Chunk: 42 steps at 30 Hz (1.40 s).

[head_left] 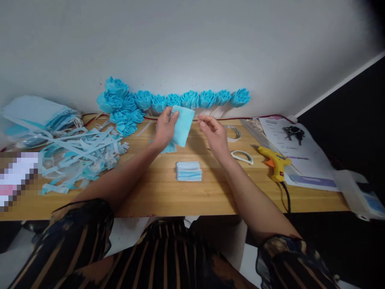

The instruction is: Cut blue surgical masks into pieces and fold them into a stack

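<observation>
A flat light-blue sheet [184,125] is held up over the table by my left hand [165,127], its thumb pressed on the sheet's upper left side. Just right of the sheet, my right hand [214,134] has thumb and index fingertips close together; whether anything thin is between them is too small to tell. Below both hands lies a small stack of folded blue and white pieces [189,171]. More blue pieces [169,148] lie partly hidden behind my left hand and the sheet.
Blue fabric flowers [189,99] line the wall, with more heaped at left [120,104]. Cut strips [81,150] and a bag of masks [39,116] are left. Tape rolls [234,133], a yellow glue gun [278,161], papers [303,150] and keys [293,133] are right.
</observation>
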Tool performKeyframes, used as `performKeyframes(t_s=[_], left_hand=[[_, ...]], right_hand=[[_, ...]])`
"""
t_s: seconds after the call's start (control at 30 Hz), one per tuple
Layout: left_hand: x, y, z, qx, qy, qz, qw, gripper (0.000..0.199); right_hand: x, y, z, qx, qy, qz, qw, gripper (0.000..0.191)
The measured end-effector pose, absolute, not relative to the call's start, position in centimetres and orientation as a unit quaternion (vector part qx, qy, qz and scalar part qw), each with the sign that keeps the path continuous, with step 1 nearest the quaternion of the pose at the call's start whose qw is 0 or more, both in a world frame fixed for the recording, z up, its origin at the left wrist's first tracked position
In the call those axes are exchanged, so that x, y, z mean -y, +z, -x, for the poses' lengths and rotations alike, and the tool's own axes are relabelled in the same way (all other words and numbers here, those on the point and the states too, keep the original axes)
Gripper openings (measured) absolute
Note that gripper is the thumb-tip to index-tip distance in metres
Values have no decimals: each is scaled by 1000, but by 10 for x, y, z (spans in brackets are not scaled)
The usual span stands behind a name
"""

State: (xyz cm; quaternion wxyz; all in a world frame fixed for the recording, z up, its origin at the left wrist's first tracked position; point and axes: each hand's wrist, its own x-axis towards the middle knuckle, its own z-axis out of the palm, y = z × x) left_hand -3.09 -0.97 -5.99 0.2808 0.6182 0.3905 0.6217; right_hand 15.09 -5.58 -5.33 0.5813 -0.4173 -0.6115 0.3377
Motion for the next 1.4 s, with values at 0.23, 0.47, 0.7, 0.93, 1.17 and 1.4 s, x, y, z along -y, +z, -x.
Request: performKeyframes(t_s=[0.23,0.47,0.7,0.93,1.17,1.4], left_hand=[[35,-52,20,-372,524,-732,226,34],[39,-55,15,-373,470,-767,229,24],[34,-49,23,-391,441,-706,393,30],[33,-50,24,-393,449,-664,451,29],[32,-49,25,-384,421,-700,430,33],[26,-53,30,-371,389,-738,408,38]], right_hand=[[57,-44,-160,691,224,411,551,48],[66,-40,-153,677,172,439,565,22],[60,-32,-168,614,178,484,598,25],[54,-31,-179,595,150,495,616,33],[53,-32,-181,582,128,491,636,34],[55,-32,-179,598,122,499,615,33]])
